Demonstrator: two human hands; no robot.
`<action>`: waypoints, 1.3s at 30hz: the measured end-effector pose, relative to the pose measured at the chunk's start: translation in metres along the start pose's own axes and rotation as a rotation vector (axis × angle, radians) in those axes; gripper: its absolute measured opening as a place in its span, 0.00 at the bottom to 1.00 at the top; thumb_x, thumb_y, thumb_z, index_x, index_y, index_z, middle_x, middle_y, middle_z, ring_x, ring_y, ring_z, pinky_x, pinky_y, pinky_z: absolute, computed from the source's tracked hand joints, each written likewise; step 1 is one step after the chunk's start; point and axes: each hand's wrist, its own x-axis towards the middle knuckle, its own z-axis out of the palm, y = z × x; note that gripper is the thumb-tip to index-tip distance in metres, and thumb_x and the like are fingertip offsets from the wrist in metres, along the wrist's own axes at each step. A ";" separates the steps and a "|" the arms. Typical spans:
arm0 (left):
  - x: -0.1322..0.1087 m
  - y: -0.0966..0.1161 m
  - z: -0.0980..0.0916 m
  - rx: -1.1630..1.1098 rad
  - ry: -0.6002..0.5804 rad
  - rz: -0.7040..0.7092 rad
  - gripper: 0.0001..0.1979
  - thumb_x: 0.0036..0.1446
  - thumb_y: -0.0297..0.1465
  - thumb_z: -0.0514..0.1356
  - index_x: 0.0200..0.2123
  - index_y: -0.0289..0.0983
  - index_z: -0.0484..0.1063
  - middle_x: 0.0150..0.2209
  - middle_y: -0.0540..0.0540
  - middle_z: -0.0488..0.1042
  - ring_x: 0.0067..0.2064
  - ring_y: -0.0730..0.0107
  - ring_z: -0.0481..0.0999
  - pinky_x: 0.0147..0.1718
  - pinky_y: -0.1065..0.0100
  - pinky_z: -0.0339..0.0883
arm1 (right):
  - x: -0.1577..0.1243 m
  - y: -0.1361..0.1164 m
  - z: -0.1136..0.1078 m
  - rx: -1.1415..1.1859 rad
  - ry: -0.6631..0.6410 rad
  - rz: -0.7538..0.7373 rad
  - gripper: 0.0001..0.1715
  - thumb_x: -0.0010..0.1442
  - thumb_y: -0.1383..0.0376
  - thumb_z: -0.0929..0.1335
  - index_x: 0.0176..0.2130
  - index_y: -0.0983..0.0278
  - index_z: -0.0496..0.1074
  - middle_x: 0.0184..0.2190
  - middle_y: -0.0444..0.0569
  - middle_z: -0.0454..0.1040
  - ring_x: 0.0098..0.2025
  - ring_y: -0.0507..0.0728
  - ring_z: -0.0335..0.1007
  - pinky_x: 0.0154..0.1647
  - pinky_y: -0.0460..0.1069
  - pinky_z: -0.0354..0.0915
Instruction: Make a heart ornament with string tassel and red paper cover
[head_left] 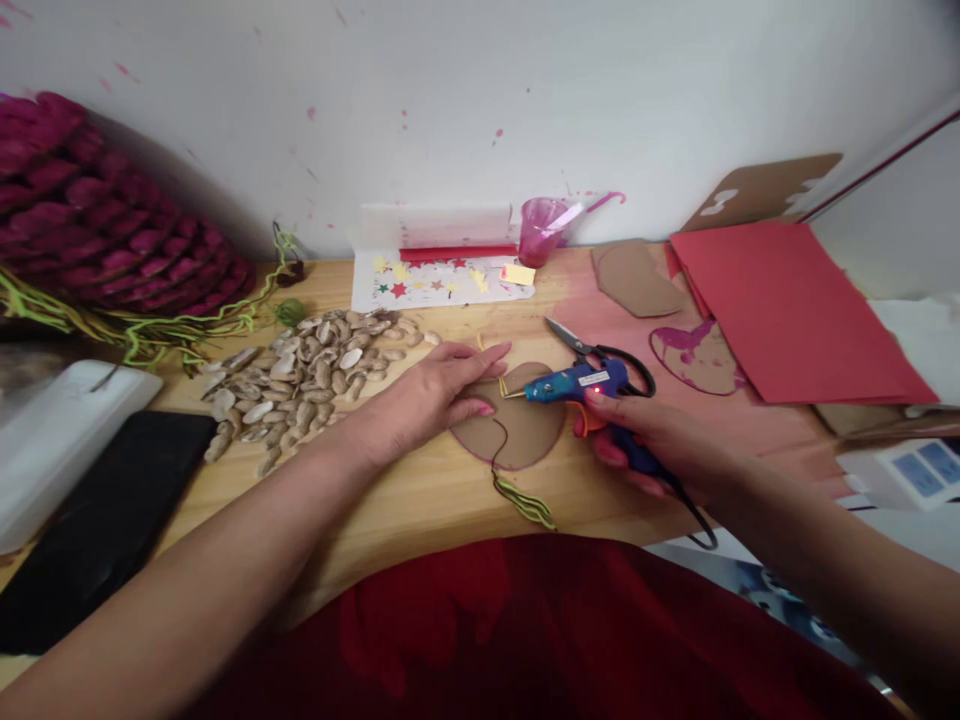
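Blue glue gun (574,383), gripped in right hand (660,440), points left — nozzle just beside left hand (439,395), spread flat on cardboard (532,435).

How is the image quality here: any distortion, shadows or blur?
Head view: the wide lens curves the table; light is soft, with a shadow behind the magenta bundle; the left hand on the cardboard piece and the right hand holding the glue gun look fairly sharp.

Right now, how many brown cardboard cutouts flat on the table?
3. One cutout under the left hand, by the glue gun; a plain cutout near the wall, right of the pink cup; a paint-smeared cutout beside the red paper. More may hide under it.
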 end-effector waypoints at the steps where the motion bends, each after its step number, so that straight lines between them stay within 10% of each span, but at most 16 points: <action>1: 0.000 0.000 0.000 -0.002 0.001 0.006 0.32 0.65 0.34 0.62 0.69 0.40 0.57 0.53 0.43 0.78 0.58 0.60 0.70 0.57 0.57 0.69 | -0.001 0.000 -0.001 0.007 -0.006 -0.006 0.21 0.65 0.47 0.64 0.31 0.61 0.63 0.17 0.39 0.66 0.09 0.45 0.53 0.07 0.40 0.46; 39: -0.001 0.000 0.001 0.026 0.015 0.005 0.29 0.64 0.35 0.63 0.66 0.43 0.63 0.55 0.39 0.73 0.57 0.59 0.74 0.57 0.55 0.71 | 0.003 -0.001 0.005 0.016 0.021 -0.040 0.25 0.64 0.44 0.65 0.31 0.61 0.64 0.17 0.39 0.67 0.09 0.46 0.53 0.08 0.41 0.43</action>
